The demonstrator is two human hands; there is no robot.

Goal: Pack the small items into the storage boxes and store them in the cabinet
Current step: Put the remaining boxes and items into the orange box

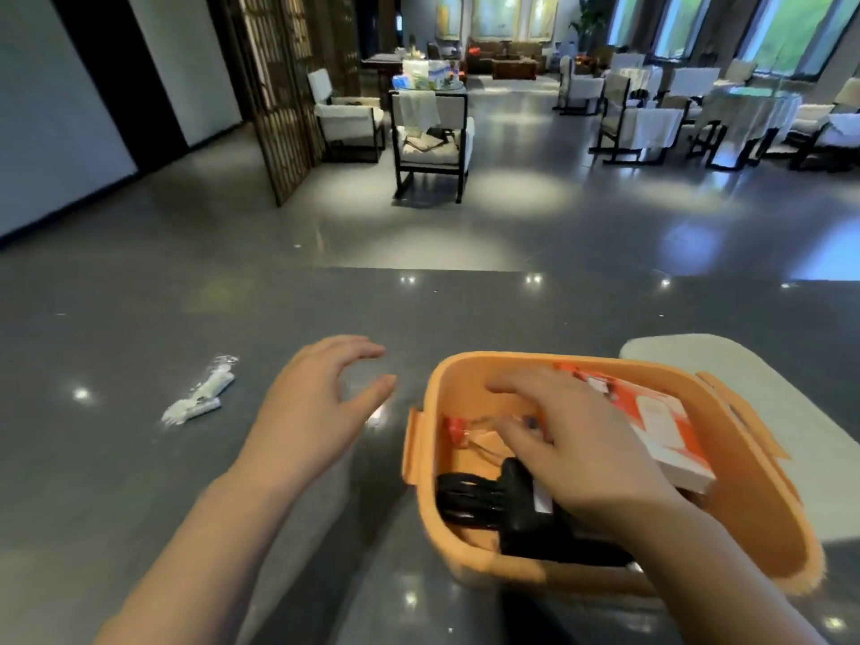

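Both forearms enter from the bottom edge, nearest the camera. At about 4 o'clock the right hand (581, 439) reaches down into the orange storage box (465, 379), palm down and fingers (507, 387) spread flat over the contents; whether they pinch anything beneath cannot be told. Under the wrist lies a black charger with coiled cable (488, 500), at the box's near end. Toward the box's 9 o'clock wall sits a small clear item with a red cap (453, 430), partly hidden by the fingers, and along the 3 o'clock side a white-and-orange carton (661, 421) leans against the wall. The box is open, its side latches hanging loose, and stands on the dark glossy desk (139, 458).

At about 8 o'clock the left hand (316, 407) hovers just beside the box, empty, fingers curled apart.

Packing looks under way: items are being settled inside. One small white wrapped packet (200, 398) lies well apart at 9 o'clock, unpacked. Next probably comes fetching it with the left hand, a light pinch on crinkly wrap.

Beyond the box, at 2 o'clock, rests a pale lid (744, 365), likely its cover.
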